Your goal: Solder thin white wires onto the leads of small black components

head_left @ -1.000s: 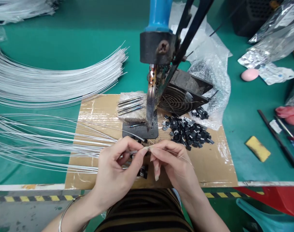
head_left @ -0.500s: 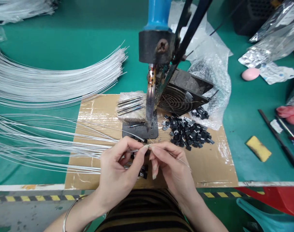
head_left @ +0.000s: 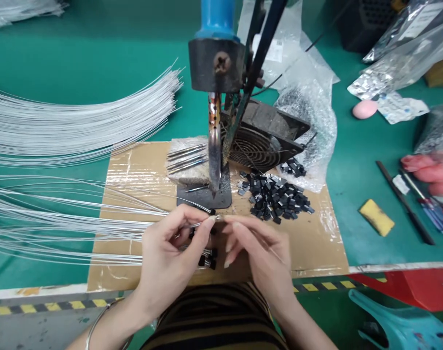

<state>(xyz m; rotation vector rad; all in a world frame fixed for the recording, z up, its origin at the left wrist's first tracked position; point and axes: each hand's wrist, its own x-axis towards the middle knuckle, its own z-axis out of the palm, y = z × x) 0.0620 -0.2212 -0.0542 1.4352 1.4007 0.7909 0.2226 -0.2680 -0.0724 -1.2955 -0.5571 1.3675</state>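
Observation:
Beneath the tip of a clamped soldering iron (head_left: 214, 146), my two hands meet at the fingertips. Thumb and forefinger of my left hand (head_left: 178, 248) pinch the end of a white wire, with a tiny light piece at its tip. My right hand (head_left: 261, 243) is closed too, its fingertips against that end; a thin strand, which looks like solder wire, trails faintly over its palm. Under and left of my hands lie white wires (head_left: 115, 226) with black connectors (head_left: 209, 262) on their ends, partly hidden by my left hand. A pile of loose black connectors (head_left: 278, 199) lies to the right.
A cardboard sheet (head_left: 316, 243) covers the green bench. Behind the iron stand a fan (head_left: 260, 148) and a bubble-wrap bag (head_left: 318, 116). Metal tips rest on a pale block (head_left: 187, 172). A thick white wire bundle (head_left: 79, 126) lies left, a yellow sponge (head_left: 376, 217) right.
The camera view has shifted, so the bench things appear farther left. My right fingers have drawn slightly away and straightened a little; my left hand keeps its pinch on the wire.

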